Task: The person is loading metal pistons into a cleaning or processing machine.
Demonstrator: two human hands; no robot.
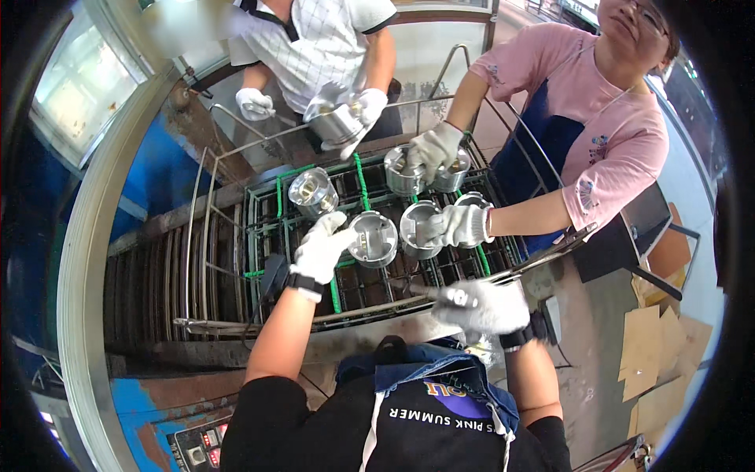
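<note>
My left hand [321, 245], in a white glove, reaches over the wire rack with thumb and fingers apart. Its thumb side meets the rim of a silver piston [372, 238], whose hollow side faces up. Just beyond stands another piston [313, 192] with brassy parts inside. My right hand [489, 307], gloved too, is blurred by motion above the rack's near right edge, so its grip is unclear. A thin dark pointed shape shows at its fingers. Below that wrist sits a shiny metal part [481, 351], partly covered.
Across the rack [385, 295], a person in a white shirt holds a piston [336, 118]. A co-worker in pink has gloved hands at pistons [421, 228] on the right. Metal rails surround the rack. Rollers [149, 283] lie left; cardboard [641, 346] lies right.
</note>
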